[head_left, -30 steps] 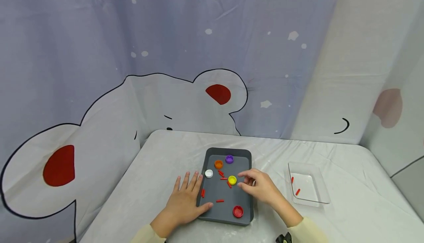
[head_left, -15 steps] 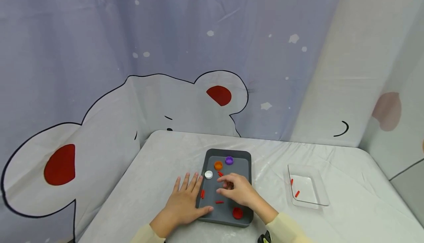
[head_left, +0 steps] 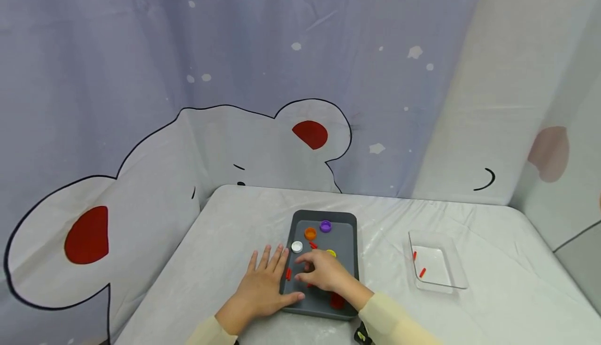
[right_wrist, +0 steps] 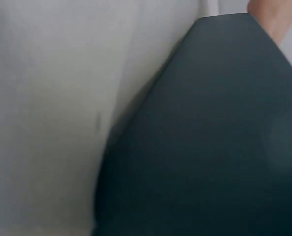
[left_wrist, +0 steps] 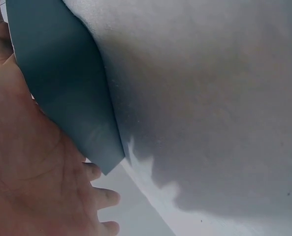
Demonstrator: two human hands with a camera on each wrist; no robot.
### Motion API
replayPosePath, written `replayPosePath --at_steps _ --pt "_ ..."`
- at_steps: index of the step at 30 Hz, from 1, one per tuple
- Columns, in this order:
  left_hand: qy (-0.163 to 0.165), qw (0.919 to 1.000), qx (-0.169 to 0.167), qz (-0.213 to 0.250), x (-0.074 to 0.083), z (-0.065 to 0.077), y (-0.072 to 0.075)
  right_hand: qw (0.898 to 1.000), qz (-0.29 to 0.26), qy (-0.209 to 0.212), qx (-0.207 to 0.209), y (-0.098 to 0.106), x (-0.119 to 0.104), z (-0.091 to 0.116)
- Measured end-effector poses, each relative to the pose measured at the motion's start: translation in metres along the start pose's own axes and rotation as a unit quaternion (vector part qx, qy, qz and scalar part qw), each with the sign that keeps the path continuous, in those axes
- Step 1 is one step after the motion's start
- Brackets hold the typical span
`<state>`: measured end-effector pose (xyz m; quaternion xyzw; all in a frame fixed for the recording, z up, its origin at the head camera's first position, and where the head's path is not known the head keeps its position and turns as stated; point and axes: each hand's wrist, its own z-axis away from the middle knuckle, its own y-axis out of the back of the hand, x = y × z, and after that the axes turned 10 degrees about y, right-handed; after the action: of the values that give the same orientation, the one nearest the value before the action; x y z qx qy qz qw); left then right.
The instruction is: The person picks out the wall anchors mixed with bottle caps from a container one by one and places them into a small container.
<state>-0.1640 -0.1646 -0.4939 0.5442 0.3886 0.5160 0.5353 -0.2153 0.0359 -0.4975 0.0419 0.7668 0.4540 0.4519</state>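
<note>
My L hand [head_left: 263, 287] has fingers straight & spread at L side of gray tray [head_left: 341, 238], thumb over tray's near-L part. My R hand [head_left: 326, 271] is over mid-tray, thumb & index curved w/ gap btwn tips, nothing visible in grip. Red sticks [head_left: 288, 274] on tray just L of those tips. Yellow cap [head_left: 331, 252] partly hidden behind R hand. Clear box [head_left: 454, 266] on counter [head_left: 497, 261], well R, more red sticks inside.

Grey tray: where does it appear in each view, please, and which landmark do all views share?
Head: grey tray, below centre, partly behind the right hand.
Left wrist: upper left, slanting down beside the left hand.
Right wrist: fills most of the right side.
Shared landmark: white cloth around it.
</note>
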Motion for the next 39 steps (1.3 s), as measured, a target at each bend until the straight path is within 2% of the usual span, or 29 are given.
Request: replayPosePath --at_steps 7,17,27,39 --pt "0.001 0.9999 -0.004 -0.009 0.001 -0.001 -0.003 0.999 0.034 -0.021 -0.035 -0.006 -0.001 -0.011" --pt "0.002 0.9999 -0.004 -0.013 0.001 -0.002 0.0 0.99 0.12 -0.026 -0.062 -0.013 -0.006 -0.021" --pt "-0.001 0.9999 -0.001 -0.013 0.001 -0.002 -0.001 0.987 0.154 -0.026 -0.038 -0.02 -0.005 -0.025" --pt "-0.001 0.9999 -0.009 -0.007 0.001 -0.002 -0.001 0.988 0.152 -0.033 -0.023 -0.025 -0.002 -0.028"
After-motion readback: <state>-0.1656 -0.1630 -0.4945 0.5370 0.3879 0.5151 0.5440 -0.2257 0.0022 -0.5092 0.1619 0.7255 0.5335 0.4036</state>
